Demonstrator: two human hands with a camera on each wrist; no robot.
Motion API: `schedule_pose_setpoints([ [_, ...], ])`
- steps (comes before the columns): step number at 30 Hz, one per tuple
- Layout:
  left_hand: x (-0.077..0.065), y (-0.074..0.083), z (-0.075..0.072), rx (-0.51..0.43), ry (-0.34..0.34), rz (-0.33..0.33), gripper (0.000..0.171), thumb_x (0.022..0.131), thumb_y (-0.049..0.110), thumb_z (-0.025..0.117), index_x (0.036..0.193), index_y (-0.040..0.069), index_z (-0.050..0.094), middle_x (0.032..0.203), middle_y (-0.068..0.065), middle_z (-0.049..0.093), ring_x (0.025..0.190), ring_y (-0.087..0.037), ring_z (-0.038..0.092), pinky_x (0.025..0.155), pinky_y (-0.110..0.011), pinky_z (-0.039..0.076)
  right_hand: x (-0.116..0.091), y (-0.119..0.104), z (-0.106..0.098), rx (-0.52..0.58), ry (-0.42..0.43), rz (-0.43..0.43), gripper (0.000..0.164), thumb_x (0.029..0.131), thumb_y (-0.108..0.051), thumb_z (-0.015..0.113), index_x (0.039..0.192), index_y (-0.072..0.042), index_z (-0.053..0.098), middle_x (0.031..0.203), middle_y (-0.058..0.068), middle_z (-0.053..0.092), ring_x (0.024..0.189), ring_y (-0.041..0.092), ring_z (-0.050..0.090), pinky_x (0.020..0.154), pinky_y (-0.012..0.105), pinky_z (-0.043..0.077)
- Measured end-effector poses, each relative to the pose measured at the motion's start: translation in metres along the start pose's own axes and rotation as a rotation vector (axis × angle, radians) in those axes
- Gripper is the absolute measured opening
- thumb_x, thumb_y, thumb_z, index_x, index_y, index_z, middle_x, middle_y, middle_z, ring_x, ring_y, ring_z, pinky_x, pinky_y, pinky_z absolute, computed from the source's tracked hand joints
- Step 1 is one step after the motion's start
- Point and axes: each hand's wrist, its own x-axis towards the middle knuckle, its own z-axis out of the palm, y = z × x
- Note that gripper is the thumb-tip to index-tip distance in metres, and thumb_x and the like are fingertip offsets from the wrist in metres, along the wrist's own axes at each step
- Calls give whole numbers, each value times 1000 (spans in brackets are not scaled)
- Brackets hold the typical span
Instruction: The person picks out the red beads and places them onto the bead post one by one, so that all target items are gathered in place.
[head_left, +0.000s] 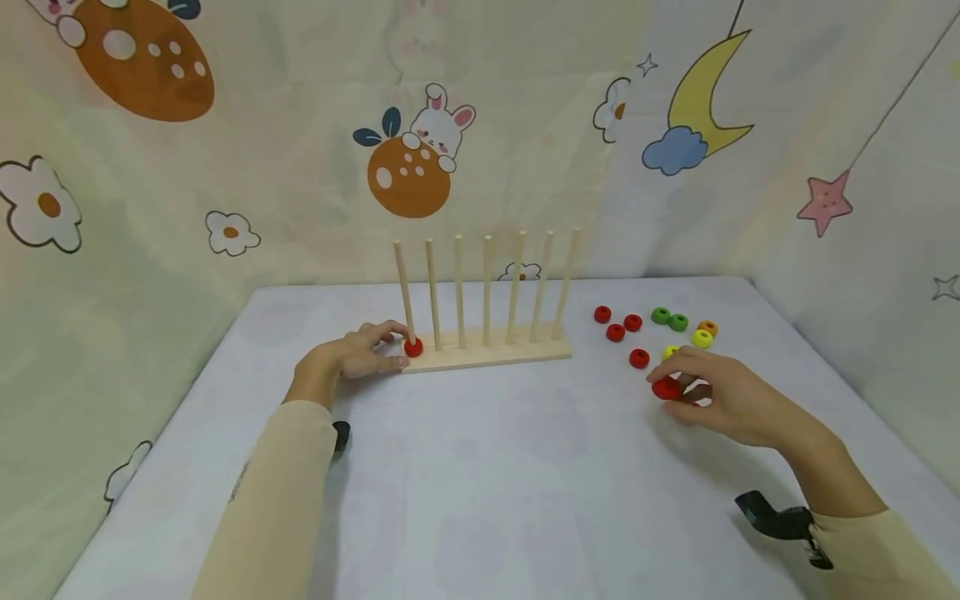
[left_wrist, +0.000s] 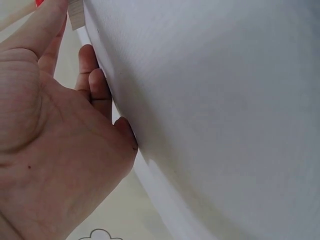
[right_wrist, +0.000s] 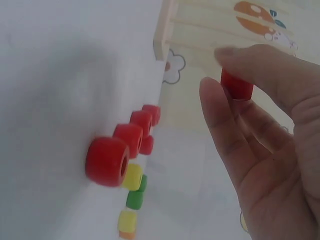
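A wooden rack (head_left: 495, 353) with a row of upright pegs stands near the back of the table. One red bead (head_left: 413, 347) sits low on its leftmost peg. My left hand (head_left: 363, 350) holds the rack's left end between thumb and fingers, beside that bead; in the left wrist view the thumb reaches the base's end (left_wrist: 76, 15). Over at the right, my right hand (head_left: 723, 400) pinches a red bead (right_wrist: 237, 86) between thumb and fingertips, raised above the table. Below it in the right wrist view lies another red bead (right_wrist: 106, 161).
Several loose red beads (head_left: 616, 332) lie right of the rack. Behind the right hand are green beads (head_left: 661, 316), yellow beads (head_left: 702, 338) and an orange bead (head_left: 708, 327). A patterned cloth (head_left: 300, 167) hangs behind the white table (head_left: 480, 467).
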Motion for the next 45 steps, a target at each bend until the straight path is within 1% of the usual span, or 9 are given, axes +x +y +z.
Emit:
schedule_pose_setpoints([
  [4,-3,5,-2,1,2,32,53,96,56,64,141,36,44,153,-14,37,142,-47,29,109,-73,28,8,-3,4,16,11,-49,45,82,4,81,117,-22,68,111,-8,64,87,6,64,73,24,60],
  [13,-2,9,-2,23,7,17,54,97,52,65,143,35,43,153,-13,38,140,-45,33,110,-72,28,23,-12,12,-13,100,-156,44,84,-1,82,121,-22,69,103,-14,64,80,3,60,69,25,58],
  [17,-4,3,-4,39,9,14,52,97,51,65,142,35,43,153,-14,39,140,-45,34,109,-72,29,34,-17,15,-6,112,-156,44,87,-5,80,126,-21,67,103,-14,63,81,3,59,71,26,57],
  [21,-7,0,-5,32,8,8,52,97,52,65,142,36,43,153,-13,39,141,-45,33,109,-73,28,45,-21,16,27,135,-158,46,86,-5,81,126,-22,65,107,-12,65,82,5,61,69,24,56],
  [28,-5,3,-2,17,9,-9,54,97,52,65,143,36,43,153,-13,38,140,-44,32,109,-72,29,57,-28,14,54,156,-215,43,85,-2,81,122,-20,66,105,-10,66,82,5,61,72,27,56],
  [33,-6,5,-1,15,9,-11,52,97,51,66,142,37,44,153,-12,38,141,-44,32,109,-73,29,67,-32,16,58,174,-235,43,87,-1,80,124,-19,68,103,-10,63,83,5,59,73,23,55],
  [37,-5,4,0,12,20,-16,51,97,50,66,141,38,45,152,-11,39,141,-43,33,110,-72,29,78,-35,19,98,179,-255,41,87,0,79,123,-18,69,104,-10,63,81,7,60,71,21,55],
  [42,-5,3,0,5,18,-10,53,97,50,66,143,36,44,152,-12,39,141,-44,32,109,-72,29,88,-42,23,138,161,-254,40,89,-3,79,123,-22,69,106,-10,64,78,7,61,68,22,55],
  [45,-7,5,0,2,21,-7,53,97,49,66,144,36,43,153,-11,39,141,-43,32,110,-71,29,94,-45,27,155,178,-259,40,89,-2,79,122,-22,70,108,-9,65,80,8,61,67,23,54],
])
